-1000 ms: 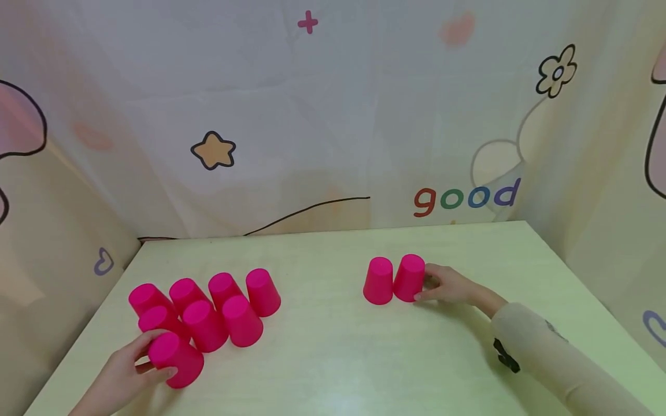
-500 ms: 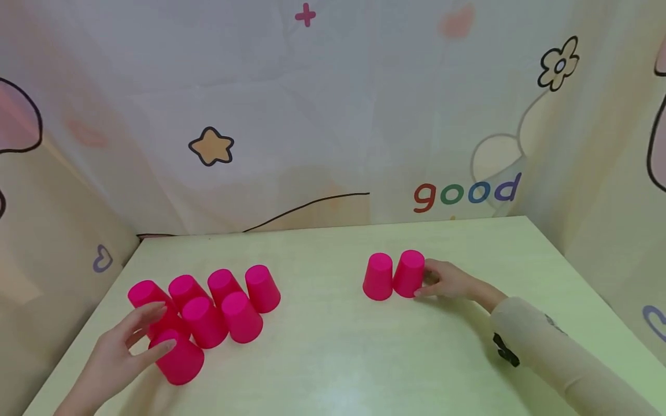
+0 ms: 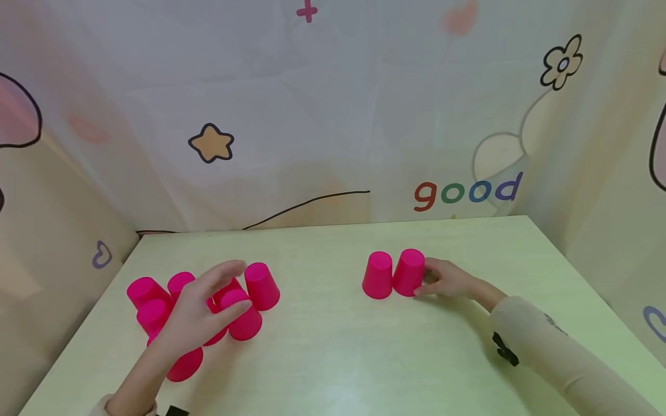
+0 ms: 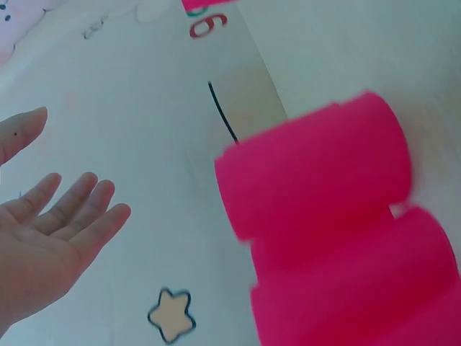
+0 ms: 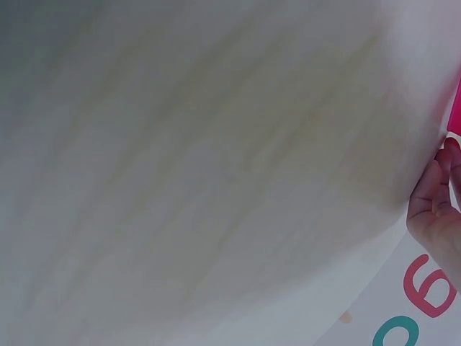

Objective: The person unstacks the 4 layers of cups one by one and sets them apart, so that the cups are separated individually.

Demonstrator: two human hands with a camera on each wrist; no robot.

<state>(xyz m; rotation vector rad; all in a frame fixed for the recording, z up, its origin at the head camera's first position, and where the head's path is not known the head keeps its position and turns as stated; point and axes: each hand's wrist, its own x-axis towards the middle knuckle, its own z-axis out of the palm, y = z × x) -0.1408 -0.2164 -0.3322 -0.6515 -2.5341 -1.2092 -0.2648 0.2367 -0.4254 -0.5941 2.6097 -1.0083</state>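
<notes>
Several pink cups stand upside down at the left of the table. My left hand [image 3: 195, 318] is over this group, thumb and fingers spread apart with nothing between them. In the head view its fingertips overlap a front cup [image 3: 245, 323] and come close to the back right cup [image 3: 262, 287]. The left wrist view shows the fingers apart from a pink cup [image 4: 317, 169]. At the right, two more upturned cups stand side by side. My right hand [image 3: 447, 281] holds the right-hand cup [image 3: 409, 274] low on its side, thumb in front and fingers partly hidden behind it.
The other upturned cup [image 3: 377, 277] of the pair stands just left of the held one. A front left cup [image 3: 185, 365] is partly covered by the left forearm. A printed curtain [image 3: 312, 115] hangs behind the pale table [image 3: 333, 346].
My left hand has let go of the nearest left cup, lifted, and moved right and away over the group. The right hand has stayed at its cup.
</notes>
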